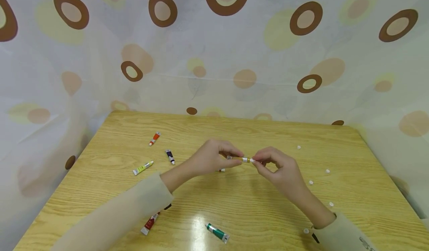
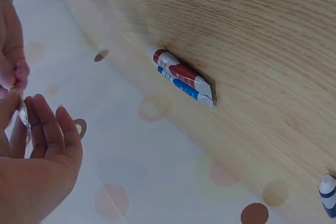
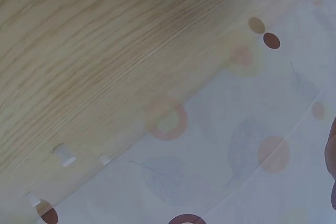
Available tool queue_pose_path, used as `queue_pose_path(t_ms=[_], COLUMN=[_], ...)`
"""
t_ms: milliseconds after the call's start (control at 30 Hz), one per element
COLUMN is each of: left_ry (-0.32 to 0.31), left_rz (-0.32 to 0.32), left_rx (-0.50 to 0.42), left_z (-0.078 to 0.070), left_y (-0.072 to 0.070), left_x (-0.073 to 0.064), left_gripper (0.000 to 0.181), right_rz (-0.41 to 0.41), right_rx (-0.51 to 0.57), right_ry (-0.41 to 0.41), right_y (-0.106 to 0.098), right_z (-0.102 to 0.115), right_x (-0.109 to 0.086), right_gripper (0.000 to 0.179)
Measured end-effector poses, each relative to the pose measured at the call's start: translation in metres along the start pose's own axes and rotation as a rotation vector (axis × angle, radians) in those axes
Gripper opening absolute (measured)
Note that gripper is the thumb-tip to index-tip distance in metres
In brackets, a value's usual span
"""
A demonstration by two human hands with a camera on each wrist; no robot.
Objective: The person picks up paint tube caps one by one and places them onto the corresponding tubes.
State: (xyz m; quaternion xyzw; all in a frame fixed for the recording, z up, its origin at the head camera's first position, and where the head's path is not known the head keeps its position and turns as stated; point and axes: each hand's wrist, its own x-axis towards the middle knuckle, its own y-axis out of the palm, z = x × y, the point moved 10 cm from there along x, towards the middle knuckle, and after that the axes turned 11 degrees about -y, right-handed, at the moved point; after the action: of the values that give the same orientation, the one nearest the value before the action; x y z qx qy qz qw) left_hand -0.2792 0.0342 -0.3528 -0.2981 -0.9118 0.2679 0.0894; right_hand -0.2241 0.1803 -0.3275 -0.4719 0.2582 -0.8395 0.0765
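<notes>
In the head view a small ochre paint tube (image 1: 238,158) is held level above the table. My left hand (image 1: 212,158) pinches its crimped end between thumb and fingers. At the other end, the thumb and fingertips of my right hand (image 1: 279,169) pinch the tube's white cap (image 1: 253,160). The left wrist view shows my left hand (image 2: 47,150) with the right hand (image 2: 13,40) close to it. Just a strip of the right hand (image 3: 331,161) enters the right wrist view. Another tube (image 1: 221,170) lies partly hidden behind the left hand.
Orange-red (image 1: 154,138), dark purple (image 1: 170,157) and lime-yellow (image 1: 143,167) tubes lie left on the wooden table (image 1: 261,213). A dark red tube (image 1: 150,224) and a green one (image 1: 217,232) lie nearer. Several loose white caps (image 1: 311,183) are scattered at right. A patterned cloth (image 1: 221,50) hangs behind.
</notes>
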Motion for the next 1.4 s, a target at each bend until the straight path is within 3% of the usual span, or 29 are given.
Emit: queue_pose_path(t_ms=[167,667,867,1167,1300,1400], left_ry=[0.088,0.084,0.091,0.173,0.199,0.208], left_rz=[0.015,0.049,0.009,-0.090,-0.118,-0.126], left_rx=[0.132,0.195,0.248,0.426,0.471,0.483], left_z=[-0.012,-0.014,-0.018,-0.033,-0.036,-0.035], left_y=[0.005,0.012,0.015,0.015,0.016,0.016], left_x=[-0.004,-0.008,-0.011,-0.018,-0.020,-0.020], left_gripper=[0.018,0.016,0.015,0.013,0.012,0.012], right_rz=[0.021,0.073,0.058,0.107,0.139,0.147], right_rx=[-0.006,0.004,-0.037,-0.050,-0.049,-0.066], right_ry=[-0.056,-0.075,-0.067,0.056,0.119,0.101], right_y=[0.002,0.006,0.006,0.009,0.012,0.014], right_z=[0.004,0.010,0.010,-0.002,-0.007,-0.005], right_x=[0.000,-0.002,-0.004,-0.009,-0.013,-0.014], right_gripper=[0.038,0.036,0.030,0.010,0.009,0.013])
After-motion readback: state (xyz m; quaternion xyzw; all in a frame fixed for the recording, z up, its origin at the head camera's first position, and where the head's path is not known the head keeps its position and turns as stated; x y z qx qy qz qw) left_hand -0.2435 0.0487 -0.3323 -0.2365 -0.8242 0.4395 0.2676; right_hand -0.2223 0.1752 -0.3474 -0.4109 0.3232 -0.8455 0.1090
